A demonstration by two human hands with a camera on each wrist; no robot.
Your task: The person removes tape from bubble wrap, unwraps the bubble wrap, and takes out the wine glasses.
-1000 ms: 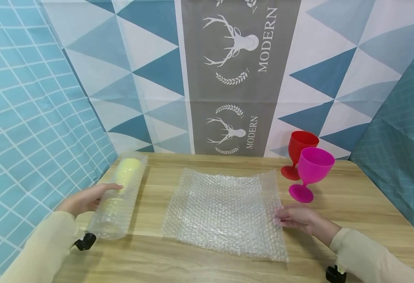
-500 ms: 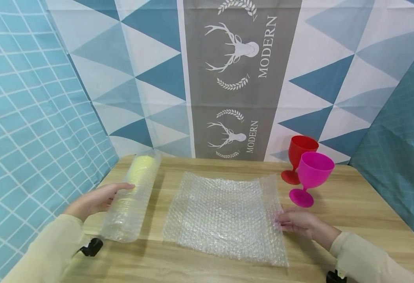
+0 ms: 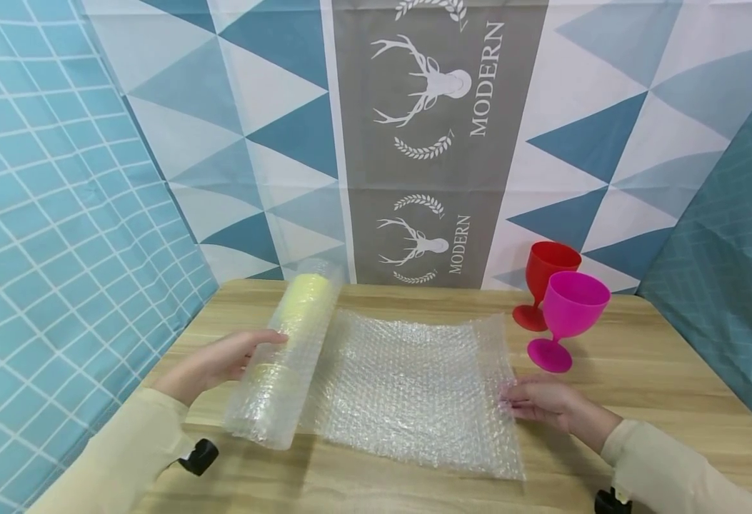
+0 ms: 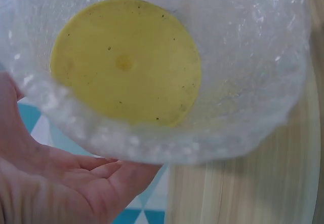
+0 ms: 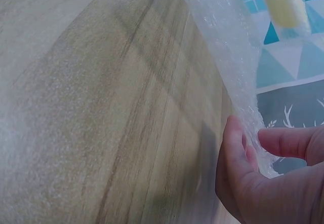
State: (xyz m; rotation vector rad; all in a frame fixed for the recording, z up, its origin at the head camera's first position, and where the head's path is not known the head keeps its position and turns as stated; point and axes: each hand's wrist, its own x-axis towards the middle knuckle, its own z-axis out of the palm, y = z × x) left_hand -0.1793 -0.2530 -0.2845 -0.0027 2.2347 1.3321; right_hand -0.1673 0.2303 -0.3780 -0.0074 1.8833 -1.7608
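Note:
My left hand (image 3: 237, 351) grips a yellow thing with a flat round end (image 4: 124, 62), rolled in clear bubble wrap (image 3: 263, 421); the wrap hides the thing's exact shape. The roll leans, its far end to the right, and overlaps the left edge of a flat bubble wrap sheet (image 3: 408, 392) in the head view. On the sheet's right edge, my right hand (image 3: 545, 403) pinches the plastic. In the right wrist view, thumb and fingers (image 5: 235, 148) close on that edge, which rises off the wooden table (image 5: 142, 148).
Behind my right hand stand a red goblet (image 3: 545, 282) and a magenta goblet (image 3: 571, 303), close together at the table's back right. A patterned cloth (image 3: 420, 143) hangs behind the table. Blue grid cloth (image 3: 61, 214) borders the left side, and teal cloth (image 3: 735, 235) the right.
My left hand has carried the wrapped yellow roll rightward from the table's left side to over the sheet's left edge. The right hand keeps its pinch in the same place.

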